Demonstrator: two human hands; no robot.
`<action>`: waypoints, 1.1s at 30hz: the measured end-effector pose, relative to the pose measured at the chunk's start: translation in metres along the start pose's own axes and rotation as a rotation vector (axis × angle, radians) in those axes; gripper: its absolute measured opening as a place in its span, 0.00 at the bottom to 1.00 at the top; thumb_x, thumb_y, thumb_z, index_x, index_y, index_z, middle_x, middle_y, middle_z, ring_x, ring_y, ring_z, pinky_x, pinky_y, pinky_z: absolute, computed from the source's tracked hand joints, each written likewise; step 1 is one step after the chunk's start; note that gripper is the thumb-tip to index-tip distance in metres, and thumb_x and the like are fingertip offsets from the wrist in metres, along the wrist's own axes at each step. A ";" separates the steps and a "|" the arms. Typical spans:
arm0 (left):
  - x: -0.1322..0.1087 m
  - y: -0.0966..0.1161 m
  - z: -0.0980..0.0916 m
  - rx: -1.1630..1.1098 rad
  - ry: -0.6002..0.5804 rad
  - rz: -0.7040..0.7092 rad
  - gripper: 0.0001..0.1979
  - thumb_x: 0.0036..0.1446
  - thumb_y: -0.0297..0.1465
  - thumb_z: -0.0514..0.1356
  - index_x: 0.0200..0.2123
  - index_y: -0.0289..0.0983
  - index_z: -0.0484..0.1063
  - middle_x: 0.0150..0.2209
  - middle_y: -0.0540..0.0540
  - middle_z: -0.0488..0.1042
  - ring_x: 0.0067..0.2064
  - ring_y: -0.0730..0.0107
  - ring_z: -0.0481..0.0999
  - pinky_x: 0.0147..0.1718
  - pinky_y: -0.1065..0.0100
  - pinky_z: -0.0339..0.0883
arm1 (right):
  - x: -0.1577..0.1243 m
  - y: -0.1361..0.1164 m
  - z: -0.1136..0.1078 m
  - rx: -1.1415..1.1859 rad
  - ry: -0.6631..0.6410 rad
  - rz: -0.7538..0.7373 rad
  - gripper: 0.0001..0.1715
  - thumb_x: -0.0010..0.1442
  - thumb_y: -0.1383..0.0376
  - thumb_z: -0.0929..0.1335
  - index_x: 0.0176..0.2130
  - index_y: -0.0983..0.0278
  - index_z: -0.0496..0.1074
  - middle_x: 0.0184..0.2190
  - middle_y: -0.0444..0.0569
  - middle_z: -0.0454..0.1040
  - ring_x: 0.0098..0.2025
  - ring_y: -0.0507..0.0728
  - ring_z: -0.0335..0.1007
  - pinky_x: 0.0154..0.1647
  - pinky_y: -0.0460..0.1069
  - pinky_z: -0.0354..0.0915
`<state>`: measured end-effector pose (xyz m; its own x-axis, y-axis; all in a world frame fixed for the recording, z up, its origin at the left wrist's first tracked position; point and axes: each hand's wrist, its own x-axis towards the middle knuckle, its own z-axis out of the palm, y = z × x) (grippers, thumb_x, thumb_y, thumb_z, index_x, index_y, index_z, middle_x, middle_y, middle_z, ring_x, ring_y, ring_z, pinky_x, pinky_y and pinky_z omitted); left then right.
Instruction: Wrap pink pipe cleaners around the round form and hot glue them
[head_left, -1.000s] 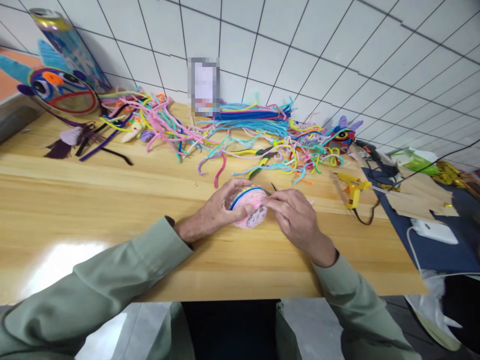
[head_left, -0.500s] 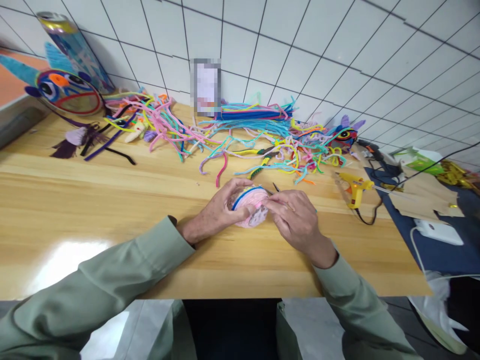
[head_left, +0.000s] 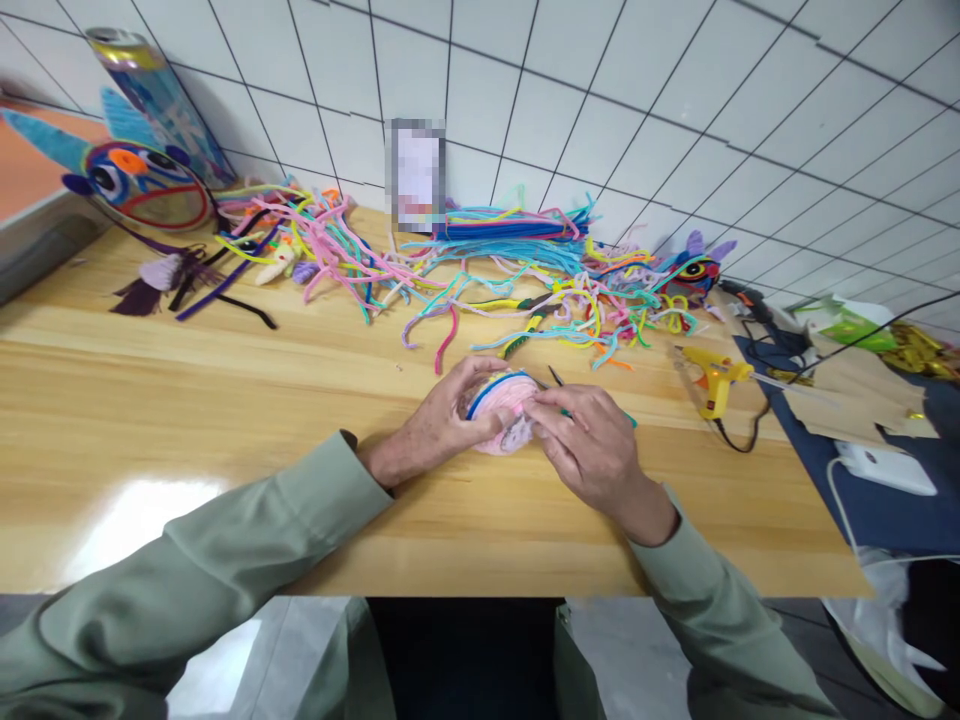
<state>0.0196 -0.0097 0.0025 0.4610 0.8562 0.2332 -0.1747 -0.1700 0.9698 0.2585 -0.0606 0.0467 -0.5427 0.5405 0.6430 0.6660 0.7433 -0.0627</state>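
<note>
A small round craft piece [head_left: 501,408], covered in pink pipe cleaner with a blue band along its upper side, is held just above the wooden table. My left hand [head_left: 457,412] wraps round its left side, thumb across the front. At its right edge the fingers of my right hand [head_left: 589,440] are pinched together; what lies between the fingertips is hidden. A pale patterned patch shows low on the piece, between the two hands. Behind my right hand lies a tool with a dark pointed tip [head_left: 555,376], mostly covered. Yellow-and-green pliers [head_left: 525,332] rest just beyond the piece.
Loose pipe cleaners [head_left: 352,250] and a blue bundle [head_left: 517,228] line the tiled wall. A yellow glue gun [head_left: 712,380] stands at right, its cord trailing. Decorated masks [head_left: 142,185], a tall can [head_left: 161,100] and a power strip [head_left: 889,468] are around the edges.
The view has shifted slightly. Both hands keep nearly the same place on the piece, and my right fingers have moved a little over its right edge, covering more of the patterned patch.
</note>
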 end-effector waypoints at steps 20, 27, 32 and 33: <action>-0.004 -0.001 0.006 0.128 0.025 0.066 0.28 0.64 0.41 0.72 0.63 0.42 0.70 0.63 0.38 0.75 0.66 0.51 0.77 0.69 0.51 0.73 | 0.005 -0.012 0.002 0.076 0.090 0.078 0.21 0.69 0.74 0.71 0.57 0.56 0.79 0.46 0.51 0.86 0.45 0.62 0.85 0.46 0.59 0.80; -0.006 0.000 0.007 0.240 0.016 0.143 0.27 0.63 0.40 0.71 0.62 0.40 0.70 0.60 0.37 0.76 0.64 0.50 0.78 0.68 0.49 0.73 | 0.009 -0.016 0.005 0.114 0.133 0.178 0.11 0.69 0.73 0.73 0.46 0.57 0.79 0.40 0.49 0.87 0.41 0.59 0.85 0.43 0.56 0.81; -0.006 -0.002 0.006 0.279 0.013 0.156 0.28 0.63 0.41 0.71 0.62 0.41 0.70 0.61 0.37 0.76 0.64 0.50 0.77 0.66 0.49 0.74 | 0.010 -0.017 0.005 0.102 0.135 0.190 0.10 0.68 0.73 0.74 0.44 0.58 0.78 0.38 0.48 0.87 0.39 0.59 0.84 0.40 0.55 0.79; -0.006 -0.003 0.006 0.288 0.015 0.166 0.28 0.64 0.42 0.71 0.62 0.40 0.70 0.60 0.37 0.76 0.64 0.50 0.78 0.65 0.50 0.75 | 0.011 -0.017 0.005 0.096 0.135 0.188 0.10 0.68 0.73 0.74 0.43 0.58 0.78 0.38 0.48 0.87 0.39 0.59 0.84 0.40 0.55 0.79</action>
<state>0.0229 -0.0172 -0.0010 0.4339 0.8116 0.3911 0.0076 -0.4374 0.8993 0.2387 -0.0655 0.0505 -0.3364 0.6203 0.7085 0.6938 0.6720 -0.2589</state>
